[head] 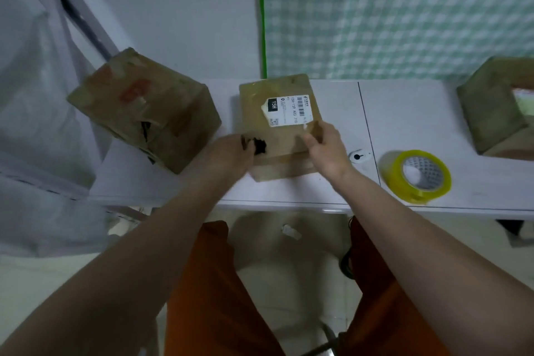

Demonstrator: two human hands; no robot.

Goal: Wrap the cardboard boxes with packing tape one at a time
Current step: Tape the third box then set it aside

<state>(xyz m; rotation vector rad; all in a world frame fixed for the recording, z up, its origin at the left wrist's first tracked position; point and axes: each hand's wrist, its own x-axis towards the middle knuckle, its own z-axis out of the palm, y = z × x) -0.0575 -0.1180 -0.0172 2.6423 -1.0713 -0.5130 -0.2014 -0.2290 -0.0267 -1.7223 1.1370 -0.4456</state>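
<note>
Head view: white worktop carries three cardboard boxes and a tape roll. Left box sits tilted at the left end, partly overhanging the edge, torn and dented. Right box is at the right end, cut off by the frame. Middle box, with a white shipping label, lies near the front edge at centre. Left hand grips its near-left corner, fingers curled over a dark torn patch. Right hand holds the near-right corner, thumb on top, fingers round the side. Yellow packing tape roll lies flat near the front edge, right of the middle box, untouched. Risks, as I judge them: left box could tip off if bumped; taping over the torn patch may bond poorly. Hard to tell: free tape end, left fingertips, whether any box is already taped.
</note>
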